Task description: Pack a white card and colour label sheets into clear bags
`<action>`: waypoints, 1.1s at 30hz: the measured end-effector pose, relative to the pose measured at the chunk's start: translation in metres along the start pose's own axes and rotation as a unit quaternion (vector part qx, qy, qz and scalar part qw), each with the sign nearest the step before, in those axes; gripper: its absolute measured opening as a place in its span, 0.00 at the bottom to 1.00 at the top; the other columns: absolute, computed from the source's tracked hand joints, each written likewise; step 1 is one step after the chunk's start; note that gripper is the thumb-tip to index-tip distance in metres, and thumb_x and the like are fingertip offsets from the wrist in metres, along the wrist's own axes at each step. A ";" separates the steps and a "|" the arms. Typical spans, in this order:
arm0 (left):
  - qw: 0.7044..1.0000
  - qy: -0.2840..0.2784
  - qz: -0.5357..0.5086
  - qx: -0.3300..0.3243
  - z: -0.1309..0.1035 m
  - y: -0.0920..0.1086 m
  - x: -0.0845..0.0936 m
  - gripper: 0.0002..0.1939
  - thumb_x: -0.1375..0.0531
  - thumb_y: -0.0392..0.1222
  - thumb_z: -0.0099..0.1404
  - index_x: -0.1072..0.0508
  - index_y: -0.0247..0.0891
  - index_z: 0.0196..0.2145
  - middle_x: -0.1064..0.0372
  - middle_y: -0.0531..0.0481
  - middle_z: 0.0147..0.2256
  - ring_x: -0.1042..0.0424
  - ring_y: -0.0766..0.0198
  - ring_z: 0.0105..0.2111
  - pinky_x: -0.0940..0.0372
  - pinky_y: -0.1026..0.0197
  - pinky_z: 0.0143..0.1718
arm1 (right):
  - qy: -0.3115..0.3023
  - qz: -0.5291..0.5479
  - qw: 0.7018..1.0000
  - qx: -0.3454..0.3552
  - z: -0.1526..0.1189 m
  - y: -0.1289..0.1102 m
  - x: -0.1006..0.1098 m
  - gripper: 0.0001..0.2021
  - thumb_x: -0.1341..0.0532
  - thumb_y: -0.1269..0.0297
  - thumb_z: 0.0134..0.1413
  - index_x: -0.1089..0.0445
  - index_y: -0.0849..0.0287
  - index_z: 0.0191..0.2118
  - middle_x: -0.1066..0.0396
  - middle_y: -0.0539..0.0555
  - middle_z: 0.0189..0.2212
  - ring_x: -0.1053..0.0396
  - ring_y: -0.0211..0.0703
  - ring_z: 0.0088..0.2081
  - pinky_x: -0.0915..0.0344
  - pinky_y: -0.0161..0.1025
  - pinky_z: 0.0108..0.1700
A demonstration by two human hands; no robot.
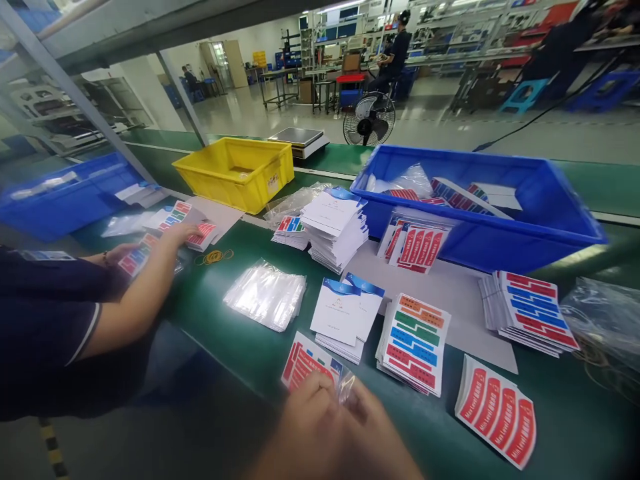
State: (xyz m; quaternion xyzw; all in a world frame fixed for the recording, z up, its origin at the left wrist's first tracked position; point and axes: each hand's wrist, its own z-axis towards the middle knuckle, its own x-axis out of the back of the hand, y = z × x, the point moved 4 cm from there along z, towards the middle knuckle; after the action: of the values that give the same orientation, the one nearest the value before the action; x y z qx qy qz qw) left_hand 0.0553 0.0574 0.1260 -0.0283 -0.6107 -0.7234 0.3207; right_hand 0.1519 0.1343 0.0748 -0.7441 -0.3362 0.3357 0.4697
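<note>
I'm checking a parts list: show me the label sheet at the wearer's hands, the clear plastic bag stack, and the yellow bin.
Label sheet (304, 365): head view, its red printing.
Clear plastic bag stack (265, 295): head view, its top bag.
Yellow bin (217, 183): head view, its near wall.

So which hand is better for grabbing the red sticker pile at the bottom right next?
Probably the right hand: it's closer to the red sticker pile, while the left hand is farther over. Both look busy at the clear bag, so the right might have to let go first.
</note>
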 end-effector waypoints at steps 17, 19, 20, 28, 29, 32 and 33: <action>0.965 0.042 -0.246 0.083 0.022 -0.024 0.023 0.05 0.41 0.36 0.64 0.31 0.40 0.29 0.34 0.54 0.28 0.32 0.67 0.32 0.38 0.64 0.34 | 0.062 -0.369 0.902 0.216 -0.042 -0.073 0.029 0.02 0.42 0.66 0.61 0.35 0.55 0.40 0.31 0.50 0.34 0.33 0.40 0.36 0.38 0.36 0.37; 0.967 0.013 -0.243 0.079 0.021 -0.028 0.024 0.05 0.41 0.35 0.64 0.30 0.40 0.30 0.33 0.53 0.29 0.32 0.66 0.32 0.37 0.63 0.34 | 0.077 -0.362 0.901 0.226 -0.039 -0.069 0.031 0.05 0.47 0.70 0.65 0.36 0.56 0.37 0.32 0.49 0.32 0.34 0.38 0.33 0.39 0.36 0.35; 0.971 -0.008 -0.229 0.073 0.020 -0.029 0.026 0.04 0.41 0.35 0.63 0.29 0.40 0.30 0.33 0.53 0.29 0.32 0.65 0.33 0.37 0.62 0.34 | 0.076 -0.359 0.901 0.232 -0.038 -0.068 0.031 0.06 0.47 0.70 0.65 0.36 0.56 0.36 0.32 0.49 0.31 0.34 0.38 0.33 0.40 0.36 0.35; 0.992 -0.110 -0.065 0.003 0.022 -0.018 0.050 0.05 0.41 0.31 0.62 0.29 0.38 0.30 0.33 0.52 0.28 0.32 0.67 0.31 0.39 0.62 0.33 | 0.039 -0.395 0.875 0.279 -0.035 -0.074 0.021 0.05 0.47 0.72 0.64 0.37 0.56 0.38 0.32 0.50 0.31 0.37 0.39 0.33 0.41 0.36 0.34; 0.992 -0.117 -0.054 -0.008 0.022 -0.015 0.051 0.05 0.41 0.30 0.62 0.29 0.38 0.30 0.33 0.51 0.28 0.33 0.67 0.31 0.39 0.62 0.32 | 0.042 -0.398 0.870 0.287 -0.035 -0.075 0.020 0.05 0.47 0.72 0.64 0.37 0.57 0.37 0.32 0.50 0.31 0.37 0.38 0.32 0.42 0.36 0.34; 0.991 -0.127 -0.040 -0.026 0.024 -0.008 0.052 0.06 0.41 0.29 0.62 0.30 0.38 0.30 0.33 0.51 0.28 0.33 0.67 0.32 0.39 0.62 0.33 | 0.053 -0.405 0.862 0.300 -0.036 -0.078 0.020 0.06 0.48 0.74 0.64 0.39 0.57 0.36 0.33 0.50 0.30 0.39 0.38 0.31 0.43 0.36 0.32; 0.990 -0.131 -0.039 -0.022 0.024 -0.007 0.052 0.06 0.41 0.29 0.62 0.30 0.38 0.30 0.32 0.50 0.28 0.32 0.66 0.32 0.38 0.62 0.33 | 0.052 -0.410 0.861 0.298 -0.035 -0.079 0.020 0.06 0.49 0.73 0.64 0.39 0.57 0.36 0.33 0.50 0.30 0.39 0.38 0.31 0.43 0.36 0.33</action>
State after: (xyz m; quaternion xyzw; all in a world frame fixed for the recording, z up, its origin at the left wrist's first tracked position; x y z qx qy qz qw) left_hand 0.0024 0.0574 0.1484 -0.1057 -0.6322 -0.7385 0.2091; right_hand 0.1771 0.1604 0.1560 -0.3802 -0.4702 0.1577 0.7807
